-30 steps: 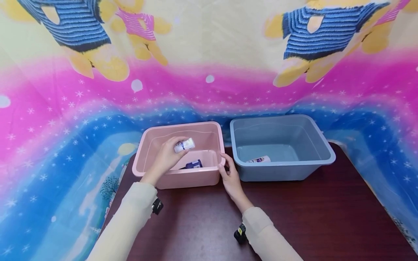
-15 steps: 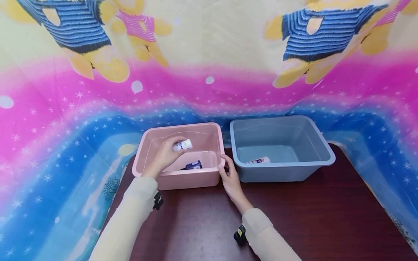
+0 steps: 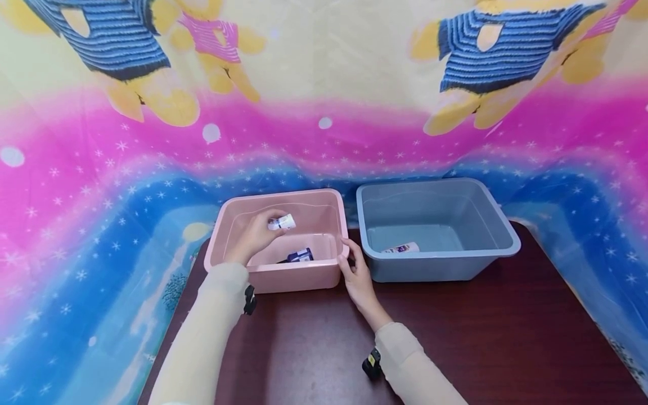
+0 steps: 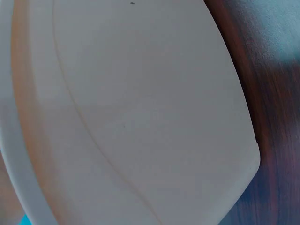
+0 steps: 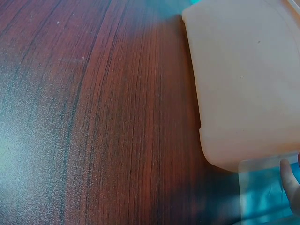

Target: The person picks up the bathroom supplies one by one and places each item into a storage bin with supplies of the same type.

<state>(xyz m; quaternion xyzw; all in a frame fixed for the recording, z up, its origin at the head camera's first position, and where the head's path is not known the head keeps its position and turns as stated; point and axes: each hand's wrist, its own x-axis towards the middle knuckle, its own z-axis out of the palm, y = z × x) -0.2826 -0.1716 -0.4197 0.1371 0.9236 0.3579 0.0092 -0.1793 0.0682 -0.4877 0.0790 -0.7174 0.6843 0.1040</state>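
Observation:
My left hand (image 3: 260, 233) holds a small white bottle (image 3: 283, 222) with a blue-marked label, tilted, inside the opening of the pink basin (image 3: 293, 277). Below it, a dark blue bottle (image 3: 301, 255) with a pale label lies on the basin's floor, partly hidden by the front rim. With thumb and fingers, my right hand (image 3: 358, 277) grips the basin's right front corner; its fingertips show at the edge of the right wrist view. Only the outer wall of the pink basin (image 4: 140, 112) fills the left wrist view, with the left hand out of sight there.
A grey-blue basin (image 3: 440, 264) stands just right of the pink one. Inside it lies a white bottle (image 3: 403, 247) with a coloured label, partly behind the front rim. Both basins stand on a dark red-brown table (image 3: 455, 337), with a printed cloth (image 3: 324, 146) hanging behind.
My left hand has shifted slightly left with the white bottle, and its forearm has swung a little to the right. My right hand keeps its place on the basin corner.

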